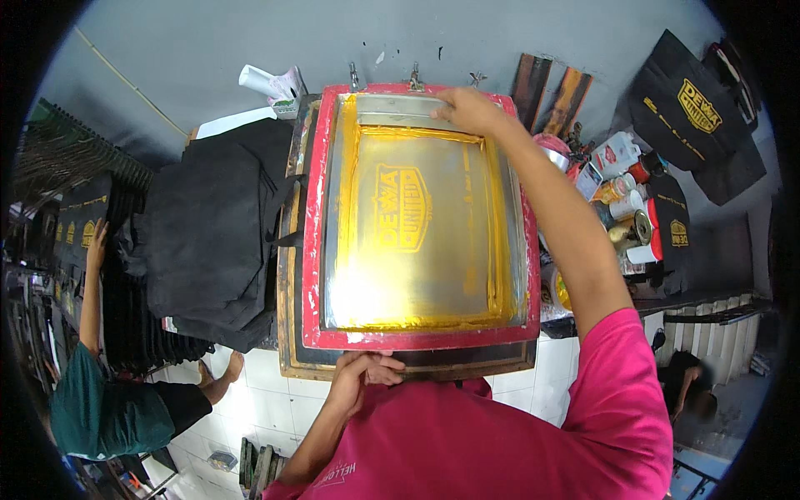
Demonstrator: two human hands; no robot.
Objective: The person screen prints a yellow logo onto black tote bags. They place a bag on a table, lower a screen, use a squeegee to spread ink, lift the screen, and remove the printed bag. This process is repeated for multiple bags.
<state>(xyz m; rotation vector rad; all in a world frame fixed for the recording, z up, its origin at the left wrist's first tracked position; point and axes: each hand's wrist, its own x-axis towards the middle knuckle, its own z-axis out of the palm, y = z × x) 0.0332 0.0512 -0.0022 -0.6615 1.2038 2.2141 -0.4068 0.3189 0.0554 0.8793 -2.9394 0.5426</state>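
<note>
A printing screen (421, 233) in a red frame (310, 250) lies in front of me, its mesh grey and smeared with yellow ink around a logo stencil. Across its far end lies a long pale squeegee (392, 107), and my right hand (471, 110) is closed over the right part of it. My left hand (362, 371) is curled at the near edge, just below the red rim. Its fingers are folded together, and whatever they hold is hidden. Under the screen sits a dark board with a wooden edge (287, 333).
Black fabric bags (217, 225) are stacked on the left, where another person's hand (97, 243) touches hanging printed bags. Jars and cans (629, 208) crowd the right side. Metal clamps (415, 77) stand behind the screen. Another person (687, 387) is at the far right.
</note>
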